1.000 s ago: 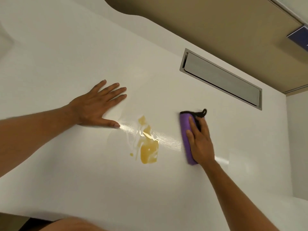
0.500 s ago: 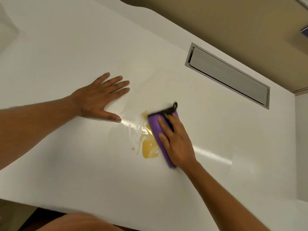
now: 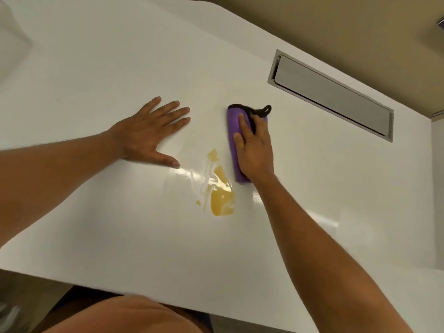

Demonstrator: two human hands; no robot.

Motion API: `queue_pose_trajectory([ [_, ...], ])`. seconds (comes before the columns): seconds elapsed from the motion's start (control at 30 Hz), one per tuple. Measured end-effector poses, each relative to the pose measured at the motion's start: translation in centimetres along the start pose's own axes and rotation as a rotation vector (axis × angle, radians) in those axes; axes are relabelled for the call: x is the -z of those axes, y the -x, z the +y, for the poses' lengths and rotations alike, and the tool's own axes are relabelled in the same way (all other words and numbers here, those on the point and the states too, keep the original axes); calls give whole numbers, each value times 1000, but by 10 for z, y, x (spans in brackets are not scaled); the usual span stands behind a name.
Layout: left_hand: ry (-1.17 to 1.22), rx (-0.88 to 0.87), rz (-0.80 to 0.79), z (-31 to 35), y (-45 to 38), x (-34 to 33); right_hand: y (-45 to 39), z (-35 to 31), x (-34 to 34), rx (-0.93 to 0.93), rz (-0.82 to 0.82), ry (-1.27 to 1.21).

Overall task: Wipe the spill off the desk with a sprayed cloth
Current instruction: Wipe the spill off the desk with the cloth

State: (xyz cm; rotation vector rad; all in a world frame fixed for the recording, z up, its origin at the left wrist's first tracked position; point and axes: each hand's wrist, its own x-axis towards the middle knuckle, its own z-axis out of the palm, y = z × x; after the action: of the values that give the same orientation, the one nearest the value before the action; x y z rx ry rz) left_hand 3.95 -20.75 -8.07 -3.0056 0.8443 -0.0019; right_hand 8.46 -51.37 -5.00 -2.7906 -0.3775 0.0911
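Looking down from the head camera, we count two bare hands, one cloth (image 3: 232,131), one spill (image 3: 219,188) and one grey hatch (image 3: 332,96) set into one white desk (image 3: 96,75).

We take the spill as our landmark. It is a yellow-amber puddle with a smaller patch at its far end, one tiny drop just to its left, and a clear wet smear running through it toward the left.

Our left hand (image 3: 149,135) lies flat on the desk to the far left of the spill, palm down, fingers spread and grasping nothing; its thumb tip comes near the wet smear.

Our right hand (image 3: 254,147) presses down on the cloth just to the right of the spill's far end, fingers extended over the fabric, pinning it to the desk rather than clenching it. The cloth is purple, folded into a long strip, with a black edge and one black loop at its far end. Its near-left edge is just beside the puddle; we cannot tell if it touches.

The hatch sits well beyond the spill, to the far right.

We can read no writing, brand or label anywhere.
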Motion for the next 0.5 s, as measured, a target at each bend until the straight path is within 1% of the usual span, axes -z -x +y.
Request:
queue_pose_trajectory([
  [0.07,0,-9,9,0,0,-1,45,-17,-11,73,-22,-6],
  [0.13,-2,-11,16,-1,1,-2,106,-16,-15,96,-47,-7],
  [0.2,1,-15,7,-1,2,-2,163,2,-8,57,-73,-12],
  [0.27,11,-17,-9,-2,3,-1,196,29,5,-44,-86,-3],
  [0.33,27,-17,-25,-2,2,0,188,53,17,-196,-53,-1],
  [0.4,44,-16,-29,-2,2,1,151,68,25,-340,12,-27],
  [0.43,51,-18,-29,-2,3,0,126,71,28,-384,45,-41],
  [0.5,54,-22,-26,-3,3,-1,71,68,28,-391,84,-43],
])
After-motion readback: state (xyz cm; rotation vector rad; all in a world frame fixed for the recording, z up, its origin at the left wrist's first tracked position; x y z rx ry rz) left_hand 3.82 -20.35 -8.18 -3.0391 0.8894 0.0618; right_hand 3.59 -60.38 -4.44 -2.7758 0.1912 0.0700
